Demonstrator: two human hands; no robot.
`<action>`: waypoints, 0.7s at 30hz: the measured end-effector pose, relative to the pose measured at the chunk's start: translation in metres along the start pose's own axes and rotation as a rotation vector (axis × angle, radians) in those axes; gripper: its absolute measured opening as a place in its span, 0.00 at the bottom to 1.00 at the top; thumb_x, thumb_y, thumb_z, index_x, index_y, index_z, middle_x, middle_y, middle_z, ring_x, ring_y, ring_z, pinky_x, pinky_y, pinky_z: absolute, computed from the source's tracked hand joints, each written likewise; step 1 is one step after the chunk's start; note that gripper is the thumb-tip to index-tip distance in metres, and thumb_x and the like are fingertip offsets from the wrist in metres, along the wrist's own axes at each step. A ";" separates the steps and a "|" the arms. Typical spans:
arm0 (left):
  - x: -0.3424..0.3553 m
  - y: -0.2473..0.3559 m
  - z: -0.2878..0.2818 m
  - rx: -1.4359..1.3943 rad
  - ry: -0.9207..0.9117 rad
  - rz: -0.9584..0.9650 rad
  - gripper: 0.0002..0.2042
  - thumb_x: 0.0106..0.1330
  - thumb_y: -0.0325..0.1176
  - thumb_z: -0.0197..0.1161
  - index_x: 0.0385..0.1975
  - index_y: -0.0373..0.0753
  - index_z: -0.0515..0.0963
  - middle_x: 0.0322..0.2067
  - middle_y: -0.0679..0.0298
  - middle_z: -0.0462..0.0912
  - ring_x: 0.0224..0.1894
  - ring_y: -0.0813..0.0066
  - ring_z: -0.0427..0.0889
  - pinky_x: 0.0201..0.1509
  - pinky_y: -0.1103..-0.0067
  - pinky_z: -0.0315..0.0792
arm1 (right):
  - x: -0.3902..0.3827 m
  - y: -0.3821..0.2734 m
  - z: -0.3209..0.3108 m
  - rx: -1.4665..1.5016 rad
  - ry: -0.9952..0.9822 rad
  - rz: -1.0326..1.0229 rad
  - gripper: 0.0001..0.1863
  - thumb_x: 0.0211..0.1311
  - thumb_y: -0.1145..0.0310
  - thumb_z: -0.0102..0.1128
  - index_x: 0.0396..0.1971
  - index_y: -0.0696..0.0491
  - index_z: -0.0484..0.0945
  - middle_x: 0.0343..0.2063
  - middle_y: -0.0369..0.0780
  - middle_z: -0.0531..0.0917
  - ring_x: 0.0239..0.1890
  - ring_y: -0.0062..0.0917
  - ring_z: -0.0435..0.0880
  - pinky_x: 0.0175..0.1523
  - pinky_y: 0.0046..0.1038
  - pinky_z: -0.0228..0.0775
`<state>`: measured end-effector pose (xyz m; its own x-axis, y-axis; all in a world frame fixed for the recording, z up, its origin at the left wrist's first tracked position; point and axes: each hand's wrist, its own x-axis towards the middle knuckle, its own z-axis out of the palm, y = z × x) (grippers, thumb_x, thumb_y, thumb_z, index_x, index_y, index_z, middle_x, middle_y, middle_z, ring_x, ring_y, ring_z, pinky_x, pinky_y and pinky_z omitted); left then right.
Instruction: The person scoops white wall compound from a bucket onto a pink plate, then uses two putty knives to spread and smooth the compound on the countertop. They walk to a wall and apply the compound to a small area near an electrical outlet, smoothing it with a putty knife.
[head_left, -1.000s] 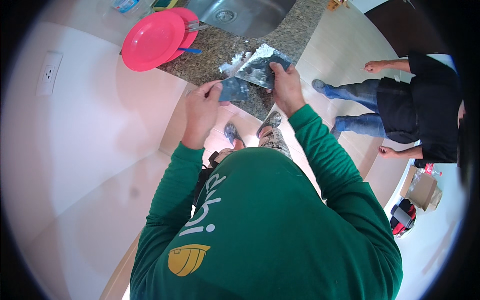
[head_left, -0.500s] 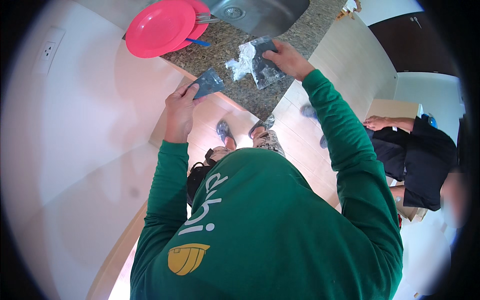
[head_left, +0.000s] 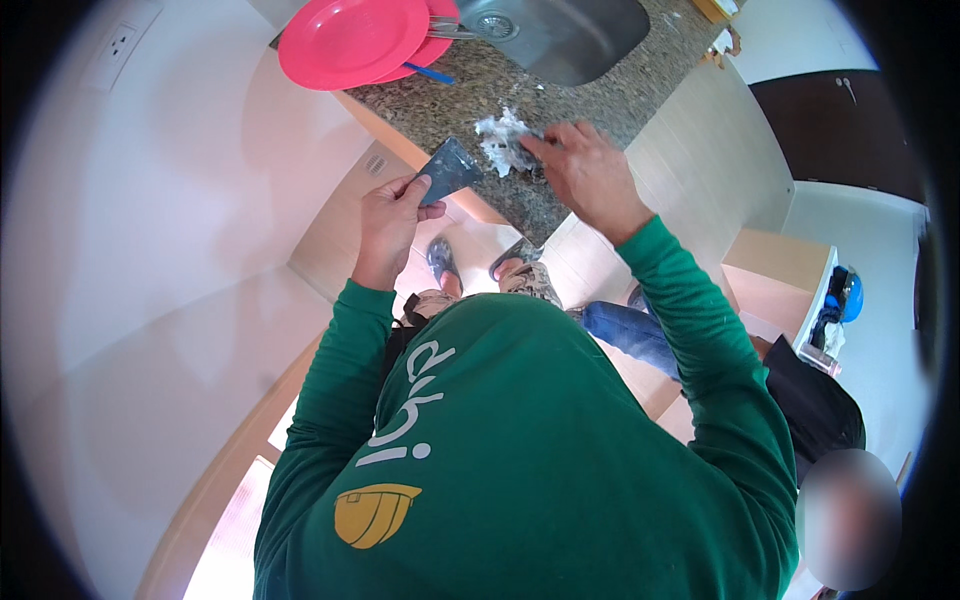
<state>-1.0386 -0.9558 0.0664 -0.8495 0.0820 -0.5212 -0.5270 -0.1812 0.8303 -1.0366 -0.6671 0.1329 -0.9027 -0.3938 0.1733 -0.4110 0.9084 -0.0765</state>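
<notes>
My left hand (head_left: 390, 222) holds a small dark blue-grey flat piece (head_left: 448, 170) by its lower edge, just off the near edge of a speckled granite countertop (head_left: 560, 110). My right hand (head_left: 585, 172) rests on the countertop, fingers pressing on a crumpled white and clear plastic wrapper (head_left: 502, 140). Both arms are in green sleeves.
Two pink plates (head_left: 360, 40) with a blue utensil (head_left: 432, 73) under them sit at the counter's far left. A steel sink (head_left: 560, 35) lies behind. Another person (head_left: 800, 400) sits low to my right. A white wall with a socket (head_left: 118, 45) is on the left.
My right hand has moved down onto the countertop with the wrapper and presses it there. My left hand has kept the dark piece and stayed apart from the right.
</notes>
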 end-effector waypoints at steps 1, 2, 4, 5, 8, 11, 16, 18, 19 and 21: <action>0.000 0.000 0.002 0.033 -0.002 -0.003 0.14 0.79 0.32 0.65 0.49 0.22 0.85 0.40 0.56 0.89 0.33 0.70 0.90 0.39 0.76 0.87 | 0.004 0.004 0.002 0.012 0.053 -0.019 0.28 0.59 0.70 0.70 0.63 0.41 0.85 0.47 0.35 0.83 0.52 0.34 0.82 0.56 0.40 0.78; 0.000 0.001 0.004 0.071 0.007 -0.008 0.14 0.79 0.32 0.65 0.47 0.22 0.85 0.38 0.56 0.89 0.31 0.70 0.90 0.37 0.77 0.87 | 0.007 0.006 0.003 -0.013 -0.040 -0.033 0.28 0.59 0.70 0.70 0.63 0.42 0.85 0.47 0.35 0.83 0.52 0.35 0.82 0.56 0.40 0.78; -0.002 0.003 0.006 0.134 0.012 0.008 0.14 0.79 0.33 0.66 0.44 0.23 0.86 0.34 0.57 0.89 0.28 0.71 0.90 0.34 0.77 0.86 | 0.009 0.006 0.005 -0.049 -0.122 -0.080 0.29 0.59 0.70 0.70 0.63 0.42 0.84 0.48 0.36 0.83 0.52 0.35 0.82 0.56 0.41 0.78; -0.003 0.004 0.007 0.160 0.007 0.031 0.14 0.78 0.33 0.66 0.43 0.24 0.86 0.32 0.58 0.88 0.27 0.71 0.89 0.33 0.77 0.86 | 0.006 0.004 0.005 0.008 -0.197 -0.067 0.26 0.60 0.71 0.69 0.61 0.43 0.86 0.47 0.36 0.83 0.52 0.34 0.82 0.57 0.40 0.78; -0.003 0.009 0.012 0.260 0.020 0.092 0.14 0.76 0.33 0.67 0.39 0.24 0.86 0.26 0.59 0.87 0.25 0.71 0.90 0.31 0.77 0.85 | -0.005 0.005 -0.002 0.050 -0.116 -0.009 0.17 0.66 0.67 0.66 0.54 0.42 0.89 0.46 0.36 0.86 0.50 0.35 0.85 0.53 0.40 0.80; 0.005 0.016 0.028 0.443 0.041 0.160 0.14 0.74 0.34 0.68 0.37 0.24 0.86 0.23 0.57 0.87 0.24 0.72 0.91 0.30 0.77 0.85 | -0.014 0.016 -0.014 0.325 0.058 0.123 0.15 0.70 0.67 0.65 0.54 0.44 0.89 0.43 0.39 0.88 0.44 0.41 0.87 0.49 0.39 0.81; 0.031 0.036 0.080 0.497 -0.040 0.169 0.14 0.72 0.34 0.68 0.37 0.24 0.86 0.23 0.56 0.88 0.24 0.72 0.91 0.29 0.76 0.85 | -0.033 0.028 -0.007 0.870 0.100 0.653 0.11 0.75 0.68 0.62 0.50 0.56 0.86 0.37 0.38 0.90 0.36 0.30 0.88 0.43 0.34 0.80; 0.038 0.050 0.100 0.544 -0.096 0.184 0.14 0.72 0.35 0.68 0.37 0.25 0.86 0.25 0.56 0.89 0.25 0.72 0.91 0.28 0.77 0.84 | -0.049 0.023 0.009 1.135 0.235 0.837 0.11 0.76 0.70 0.61 0.49 0.59 0.84 0.37 0.37 0.89 0.36 0.24 0.87 0.41 0.31 0.80; 0.039 0.057 0.106 0.546 -0.110 0.204 0.14 0.72 0.35 0.68 0.38 0.25 0.86 0.25 0.56 0.89 0.25 0.73 0.91 0.28 0.77 0.85 | -0.058 0.018 0.019 1.260 0.281 0.941 0.11 0.77 0.71 0.60 0.49 0.61 0.83 0.38 0.37 0.89 0.37 0.22 0.87 0.41 0.30 0.80; 0.037 0.069 0.113 0.543 -0.139 0.236 0.14 0.72 0.34 0.68 0.38 0.25 0.87 0.26 0.56 0.89 0.25 0.73 0.91 0.28 0.77 0.85 | -0.077 0.006 0.038 1.527 0.433 0.988 0.11 0.76 0.73 0.60 0.52 0.61 0.82 0.39 0.37 0.88 0.37 0.20 0.86 0.41 0.27 0.80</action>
<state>-1.1094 -0.8542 0.1269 -0.9214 0.2339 -0.3103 -0.2309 0.3127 0.9214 -0.9746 -0.6367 0.0814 -0.8651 0.4095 -0.2899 0.2079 -0.2332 -0.9499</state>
